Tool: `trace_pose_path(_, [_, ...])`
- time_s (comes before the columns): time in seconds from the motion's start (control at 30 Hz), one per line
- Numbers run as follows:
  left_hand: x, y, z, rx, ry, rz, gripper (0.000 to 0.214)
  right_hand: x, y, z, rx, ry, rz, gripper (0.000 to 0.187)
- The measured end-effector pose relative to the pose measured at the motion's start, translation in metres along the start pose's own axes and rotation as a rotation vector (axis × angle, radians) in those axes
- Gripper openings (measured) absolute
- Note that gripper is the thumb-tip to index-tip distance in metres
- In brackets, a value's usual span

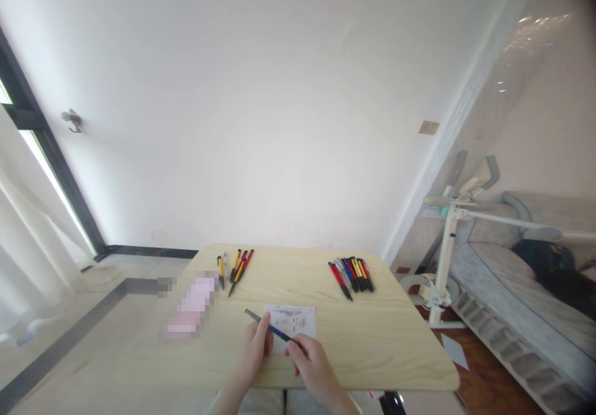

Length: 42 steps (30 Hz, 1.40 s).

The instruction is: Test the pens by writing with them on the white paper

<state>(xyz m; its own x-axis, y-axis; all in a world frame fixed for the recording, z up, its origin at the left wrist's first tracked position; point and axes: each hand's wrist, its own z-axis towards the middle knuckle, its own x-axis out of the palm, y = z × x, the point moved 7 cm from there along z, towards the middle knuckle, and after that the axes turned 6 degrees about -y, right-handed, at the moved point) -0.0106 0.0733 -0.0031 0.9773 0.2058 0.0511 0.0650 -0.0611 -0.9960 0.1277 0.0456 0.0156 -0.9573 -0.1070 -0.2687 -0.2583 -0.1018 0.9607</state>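
Blue pen point(278, 332) is slanting between the two hands, its grey end pointing toward 10 o'clock and its dark end toward 4 (clock centred on the pen). Both forearms are reaching in over the near edge, the left from about 7 o'clock, the right from about 5. The left hand point(257, 345) is pinching the barrel, thumb uppermost and fingers curling; the right hand point(313, 356) is gripping the dark end between thumb and bent fingers. Beneath them a white sheet point(293, 320) is lying on the wooden table point(372, 353), bearing dark and reddish marks too small to read. Farther out, a loose pen group point(240, 272) is resting at 11 o'clock, and a denser pen row point(356, 271), with red, blue and yellow barrels, is lying at 2. Beyond the table, a white exercise machine point(446, 259) is standing at 2 o'clock, a grey sofa point(493, 235) is extending at 3, and a socket plate point(429, 128) is showing on the pale wall point(261, 104) at 1.
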Motion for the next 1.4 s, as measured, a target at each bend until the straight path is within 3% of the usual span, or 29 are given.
trace_pose_path(0.13, [0.001,-0.002,-0.002,0.037,-0.015,0.113,0.056,0.004,-0.018,0.002,0.060,-0.037,0.093,0.046])
trace_pose_path(0.23, [0.000,-0.002,-0.003,0.060,-0.035,0.164,0.057,0.003,-0.024,0.002,0.048,-0.074,0.083,0.044])
trace_pose_path(0.43, [-0.001,0.002,-0.003,0.052,-0.038,0.165,0.055,-0.001,-0.011,-0.004,-0.081,-0.111,-0.072,0.034])
trace_pose_path(0.57, [-0.001,0.004,-0.003,0.041,-0.037,0.133,0.054,-0.003,-0.003,-0.007,-0.115,-0.128,-0.065,0.025])
trace_pose_path(0.87, [-0.004,0.005,-0.005,0.041,-0.041,0.072,0.056,0.007,-0.021,-0.003,0.043,-0.030,0.061,0.047])
trace_pose_path(1.13, [-0.004,0.004,-0.003,0.079,-0.044,0.108,0.055,-0.001,-0.005,-0.005,-0.091,-0.048,0.015,0.029])
trace_pose_path(1.4, [-0.005,0.003,-0.005,0.044,-0.080,0.054,0.055,0.005,-0.024,-0.002,0.051,-0.062,0.106,0.044])
